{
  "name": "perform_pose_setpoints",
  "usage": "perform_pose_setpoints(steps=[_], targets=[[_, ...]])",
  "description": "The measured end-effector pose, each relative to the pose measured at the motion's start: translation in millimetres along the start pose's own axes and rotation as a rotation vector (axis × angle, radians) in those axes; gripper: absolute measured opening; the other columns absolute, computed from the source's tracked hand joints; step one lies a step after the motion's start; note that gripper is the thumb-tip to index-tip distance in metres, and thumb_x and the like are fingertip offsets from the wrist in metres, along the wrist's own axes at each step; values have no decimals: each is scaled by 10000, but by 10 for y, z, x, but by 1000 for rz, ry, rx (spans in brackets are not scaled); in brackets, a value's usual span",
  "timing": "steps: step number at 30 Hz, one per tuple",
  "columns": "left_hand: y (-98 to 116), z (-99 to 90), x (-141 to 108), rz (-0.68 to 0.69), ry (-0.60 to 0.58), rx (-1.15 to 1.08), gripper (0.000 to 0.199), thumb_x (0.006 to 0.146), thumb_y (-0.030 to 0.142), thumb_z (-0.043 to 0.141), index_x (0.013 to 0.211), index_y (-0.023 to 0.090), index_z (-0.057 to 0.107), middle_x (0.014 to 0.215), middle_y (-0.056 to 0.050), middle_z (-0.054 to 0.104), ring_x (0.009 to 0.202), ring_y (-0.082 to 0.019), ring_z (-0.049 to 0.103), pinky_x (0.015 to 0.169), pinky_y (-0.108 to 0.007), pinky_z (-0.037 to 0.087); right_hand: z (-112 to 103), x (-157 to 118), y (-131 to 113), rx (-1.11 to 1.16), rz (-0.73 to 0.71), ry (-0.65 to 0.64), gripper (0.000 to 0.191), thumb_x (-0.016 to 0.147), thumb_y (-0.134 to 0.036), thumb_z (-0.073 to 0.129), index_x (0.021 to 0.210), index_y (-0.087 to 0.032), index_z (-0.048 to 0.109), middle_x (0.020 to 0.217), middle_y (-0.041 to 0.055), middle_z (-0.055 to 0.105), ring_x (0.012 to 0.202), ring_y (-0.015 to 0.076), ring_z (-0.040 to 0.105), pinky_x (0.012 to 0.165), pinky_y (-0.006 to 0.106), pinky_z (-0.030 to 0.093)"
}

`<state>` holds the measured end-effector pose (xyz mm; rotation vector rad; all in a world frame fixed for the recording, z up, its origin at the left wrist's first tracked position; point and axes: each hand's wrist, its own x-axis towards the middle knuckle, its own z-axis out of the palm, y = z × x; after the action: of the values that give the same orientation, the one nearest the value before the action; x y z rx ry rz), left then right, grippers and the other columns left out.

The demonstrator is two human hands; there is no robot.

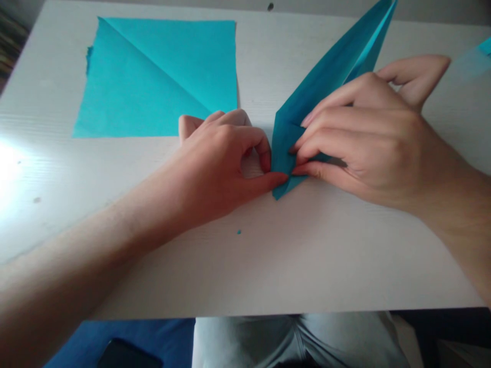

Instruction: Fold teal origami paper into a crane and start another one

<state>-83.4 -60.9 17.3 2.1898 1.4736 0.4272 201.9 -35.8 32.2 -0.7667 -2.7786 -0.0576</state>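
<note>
A folded sheet of blue paper (307,92) stands out to the upper right, its long pointed end near the top edge of the view. My left hand (230,148) pinches its lower left corner, with the thumb on top and a curled index finger at the edge. From the right, my right hand (368,133) presses thumb and fingertips together on the fold close to that corner, and its little finger sticks out. The paper's underside and part of its right edge are hidden by the right hand.
A second blue sheet (161,76), creased diagonally and torn at its left edge, lies on the white table (245,276) behind my left hand. A tiny blue scrap (239,232) is near the front. At the far right shows another blue piece (485,47). A dark phone-like object (128,354) lies below the table edge.
</note>
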Motion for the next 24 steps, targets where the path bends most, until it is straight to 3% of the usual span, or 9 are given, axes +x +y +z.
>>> perform_pose_setpoints(steps=[5,9,13,17,20,22,24], targets=[[29,-3,-5,2,8,29,459,899,888,563,772,449,607,1148,-159,782,1052,-453,591,1045,-838,360,-16,28,-3,13,25,-20,338,1327,-383,663,1142,-294,931,1294,85,970,1494,433,829,1207,650,600],[70,17,-15,-16,36,36,572,907,977,516,726,434,517,1101,-154,771,1055,-456,602,1064,-834,384,-35,52,-22,26,71,-45,392,1341,-376,606,1116,-326,923,1286,63,971,1513,421,809,1232,667,562],[49,36,-17,8,72,57,486,882,886,668,792,409,655,1105,-127,778,1104,-451,647,1085,-785,456,-40,55,-28,39,76,-54,386,1333,-393,610,1114,-352,925,1274,61,960,1520,420,807,1221,663,564],[21,32,-7,55,46,62,453,935,896,621,822,463,695,1138,-160,789,1127,-510,669,1065,-860,458,-32,45,-37,-33,68,-30,373,1334,-469,636,1128,-339,917,1251,74,954,1468,430,826,1236,695,511],[84,33,-21,31,59,111,359,1034,722,825,880,402,773,1141,-126,786,1204,-488,725,1106,-803,481,-5,37,-35,-33,65,-30,354,1342,-439,622,1136,-344,894,1273,48,949,1495,400,809,1236,656,520],[149,35,-40,-22,61,163,326,1027,507,1028,898,319,795,1112,-79,751,1282,-451,761,1143,-709,487,15,37,-29,-37,59,-16,325,1337,-419,640,1137,-342,884,1265,42,946,1496,388,814,1216,634,548],[197,25,-56,-61,49,182,398,999,393,1113,862,262,764,1092,-42,711,1334,-421,766,1151,-633,467,22,43,-27,-57,50,1,319,1329,-463,663,1138,-333,884,1238,55,942,1483,402,830,1206,648,570]])
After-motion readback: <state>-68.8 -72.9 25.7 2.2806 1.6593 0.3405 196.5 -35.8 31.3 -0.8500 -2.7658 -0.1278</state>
